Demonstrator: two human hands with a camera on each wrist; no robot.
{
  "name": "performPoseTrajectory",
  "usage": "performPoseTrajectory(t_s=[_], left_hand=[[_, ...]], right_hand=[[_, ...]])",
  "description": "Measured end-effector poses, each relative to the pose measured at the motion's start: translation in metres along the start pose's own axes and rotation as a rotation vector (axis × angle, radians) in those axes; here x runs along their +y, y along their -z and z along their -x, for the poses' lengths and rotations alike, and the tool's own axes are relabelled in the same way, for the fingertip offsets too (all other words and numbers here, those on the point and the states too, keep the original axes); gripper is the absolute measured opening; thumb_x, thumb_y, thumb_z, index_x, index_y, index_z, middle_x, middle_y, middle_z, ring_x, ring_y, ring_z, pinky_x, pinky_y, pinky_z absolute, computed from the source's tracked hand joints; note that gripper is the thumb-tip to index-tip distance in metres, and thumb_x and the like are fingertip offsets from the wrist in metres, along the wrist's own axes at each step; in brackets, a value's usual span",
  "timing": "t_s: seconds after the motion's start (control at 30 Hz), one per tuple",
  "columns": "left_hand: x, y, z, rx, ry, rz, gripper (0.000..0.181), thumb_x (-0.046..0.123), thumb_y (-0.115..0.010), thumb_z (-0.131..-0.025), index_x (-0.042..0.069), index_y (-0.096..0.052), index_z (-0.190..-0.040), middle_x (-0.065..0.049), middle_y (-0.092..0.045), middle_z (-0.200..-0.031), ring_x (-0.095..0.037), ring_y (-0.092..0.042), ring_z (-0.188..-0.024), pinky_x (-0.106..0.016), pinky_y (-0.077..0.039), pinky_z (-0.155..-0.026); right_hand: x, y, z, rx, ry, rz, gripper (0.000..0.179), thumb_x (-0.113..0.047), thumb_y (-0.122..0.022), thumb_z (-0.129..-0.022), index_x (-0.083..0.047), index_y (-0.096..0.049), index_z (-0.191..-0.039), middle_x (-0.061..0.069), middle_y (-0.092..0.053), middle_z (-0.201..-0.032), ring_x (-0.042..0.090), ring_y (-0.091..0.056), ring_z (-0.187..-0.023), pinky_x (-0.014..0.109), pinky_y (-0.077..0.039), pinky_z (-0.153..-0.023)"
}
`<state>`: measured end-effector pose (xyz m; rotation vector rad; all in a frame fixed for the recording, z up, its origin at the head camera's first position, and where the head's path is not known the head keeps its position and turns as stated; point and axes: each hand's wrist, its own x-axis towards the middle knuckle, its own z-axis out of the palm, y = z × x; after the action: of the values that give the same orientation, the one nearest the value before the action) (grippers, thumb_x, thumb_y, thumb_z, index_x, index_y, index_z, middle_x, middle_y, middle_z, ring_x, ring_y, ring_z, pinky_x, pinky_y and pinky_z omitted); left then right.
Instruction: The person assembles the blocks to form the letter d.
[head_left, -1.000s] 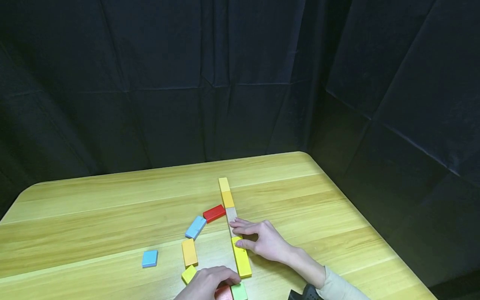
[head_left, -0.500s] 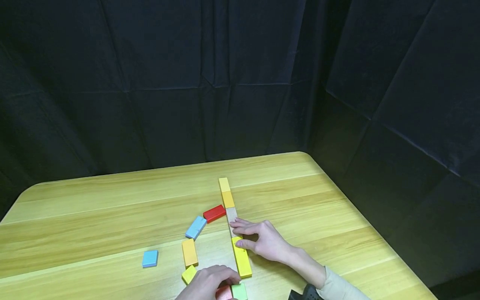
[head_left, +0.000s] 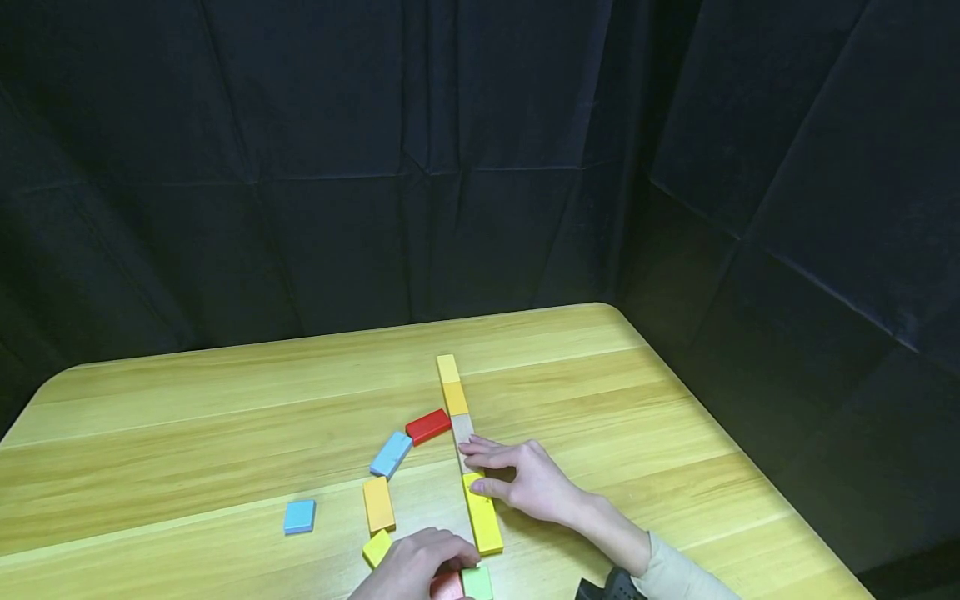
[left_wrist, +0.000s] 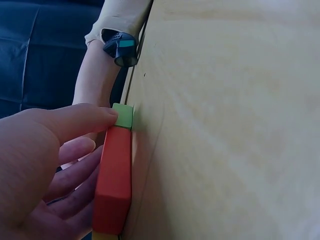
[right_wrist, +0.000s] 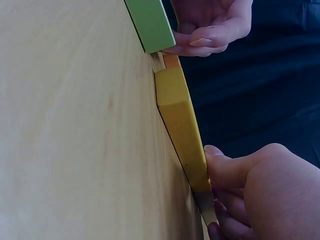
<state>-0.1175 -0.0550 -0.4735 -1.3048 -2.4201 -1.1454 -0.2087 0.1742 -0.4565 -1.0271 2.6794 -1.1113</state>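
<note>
In the head view my left hand [head_left: 420, 562] bends over a red block [head_left: 447, 587] and a green block [head_left: 477, 582] at the bottom edge. Its thumb touches the green block [left_wrist: 123, 116] in the left wrist view, and the fingers curl round behind, seeming to pinch it. My right hand [head_left: 532, 483] lies over the row. Its thumb rests on a long yellow block [head_left: 483, 521], and its other fingertips rest on a plain wooden block [head_left: 462, 429]. The yellow block [right_wrist: 180, 130] lies along the right thumb in the right wrist view.
An orange block [head_left: 455, 398] and a pale yellow block [head_left: 447, 368] extend the row. A red block [head_left: 428, 427], light blue block [head_left: 392, 454], orange block [head_left: 378, 505] and yellow block [head_left: 377, 547] curve leftward. One blue block [head_left: 300, 517] lies apart on the table [head_left: 187, 442].
</note>
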Motion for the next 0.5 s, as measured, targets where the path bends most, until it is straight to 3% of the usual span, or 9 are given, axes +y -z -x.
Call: performPoseTrajectory(t_s=[0.27,0.5], left_hand=[[0.0015,0.0021,0.0003,-0.008,0.02,0.007,0.033,0.036,-0.08,-0.082,0.012,-0.07,-0.102,0.005,-0.07,-0.094,0.003,-0.058,-0.087,-0.011,-0.049,-0.075],[0.0011,0.0037,0.0013,-0.001,-0.009,-0.016,0.031,0.034,-0.08,-0.082,0.013,-0.07,-0.101,0.006,-0.071,-0.095,0.002,-0.06,-0.09,-0.013,-0.05,-0.077]], right_hand=[[0.0019,-0.0007,-0.0002,0.004,0.018,0.006,0.037,-0.028,-0.075,-0.09,-0.009,-0.073,-0.121,-0.008,-0.063,-0.135,0.014,-0.052,-0.135,0.044,-0.043,-0.111],[0.0014,-0.0006,0.0,-0.003,0.013,-0.004,0.038,-0.029,-0.075,-0.09,-0.009,-0.072,-0.122,-0.008,-0.063,-0.136,0.014,-0.051,-0.135,0.044,-0.042,-0.112]])
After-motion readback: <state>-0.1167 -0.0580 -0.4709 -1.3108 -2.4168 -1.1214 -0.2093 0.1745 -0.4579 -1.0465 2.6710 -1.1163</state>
